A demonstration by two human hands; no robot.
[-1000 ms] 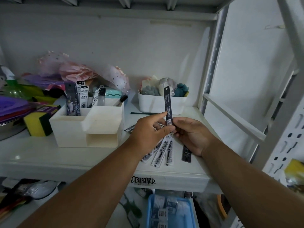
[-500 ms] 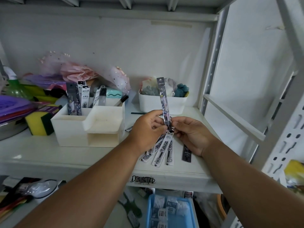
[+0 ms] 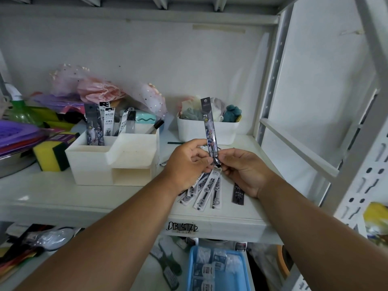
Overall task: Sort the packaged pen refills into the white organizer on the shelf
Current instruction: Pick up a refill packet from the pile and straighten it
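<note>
Far left of the frame, a yellow-and-green sponge (image 3: 51, 156) sits on the shelf (image 3: 63, 198), and just right of it stands the white organizer (image 3: 113, 158), several refill packs (image 3: 100, 124) already upright in its rear compartments. Centre frame, the left hand (image 3: 189, 162) and right hand (image 3: 243, 171) meet, fingertips of both pinched onto the bottom end of one packaged refill (image 3: 210, 129), standing nearly upright above them. Below the hands, a fan of loose refill packs (image 3: 205, 190) lies flat on the shelf. Behind, upper right of centre, a small white bin (image 3: 195, 131) holds cloth items.
</note>
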